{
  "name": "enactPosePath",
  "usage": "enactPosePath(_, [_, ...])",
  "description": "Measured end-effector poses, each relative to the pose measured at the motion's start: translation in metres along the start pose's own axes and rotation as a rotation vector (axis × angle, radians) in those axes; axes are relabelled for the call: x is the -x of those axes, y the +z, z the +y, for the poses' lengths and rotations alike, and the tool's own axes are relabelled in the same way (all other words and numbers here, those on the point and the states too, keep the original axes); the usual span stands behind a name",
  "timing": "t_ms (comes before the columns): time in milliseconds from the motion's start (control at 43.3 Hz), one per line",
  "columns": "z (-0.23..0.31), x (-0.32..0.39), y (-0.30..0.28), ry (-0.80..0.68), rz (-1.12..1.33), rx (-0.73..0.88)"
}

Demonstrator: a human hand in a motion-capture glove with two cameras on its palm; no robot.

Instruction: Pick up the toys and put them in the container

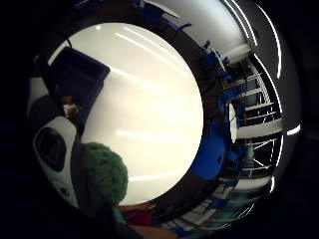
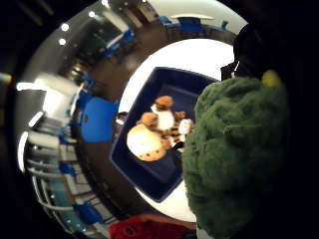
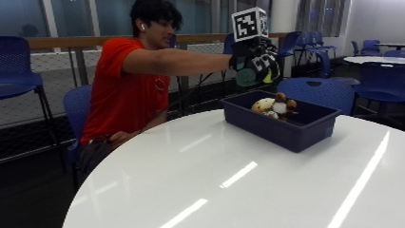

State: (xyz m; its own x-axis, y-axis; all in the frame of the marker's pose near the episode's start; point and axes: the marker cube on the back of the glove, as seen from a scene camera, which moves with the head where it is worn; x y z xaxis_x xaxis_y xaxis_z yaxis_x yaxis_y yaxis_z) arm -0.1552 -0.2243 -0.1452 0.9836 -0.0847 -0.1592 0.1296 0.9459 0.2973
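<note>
While the gloved right hand (image 3: 253, 61) is gripping a green plush toy (image 3: 248, 77), it is hovering above the blue container (image 3: 278, 128) at right of frame for release among toys (image 3: 275, 105).

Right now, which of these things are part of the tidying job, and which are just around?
Part of the job: gloved right hand; fuzzy green plush toy; dark blue plastic container; brown-and-white plush toys inside it.

Just around: round white table; blue chairs.

A white round tabletop (image 3: 253, 180) reflects ceiling lights; blue chairs (image 3: 319, 92) stand behind it, near a railing (image 3: 63, 42).
</note>
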Motion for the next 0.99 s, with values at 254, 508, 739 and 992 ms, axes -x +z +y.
enactPosePath(254, [-0.015, 0.092, -0.004, -0.118, -0.033, -0.024])
enactPosePath(508, [-0.022, 0.130, 0.004, -0.144, -0.064, -0.047])
enactPosePath(739, [-0.019, 0.125, 0.008, -0.176, -0.091, -0.008])
enactPosePath(992, [0.003, 0.122, 0.025, -0.261, -0.082, 0.411])
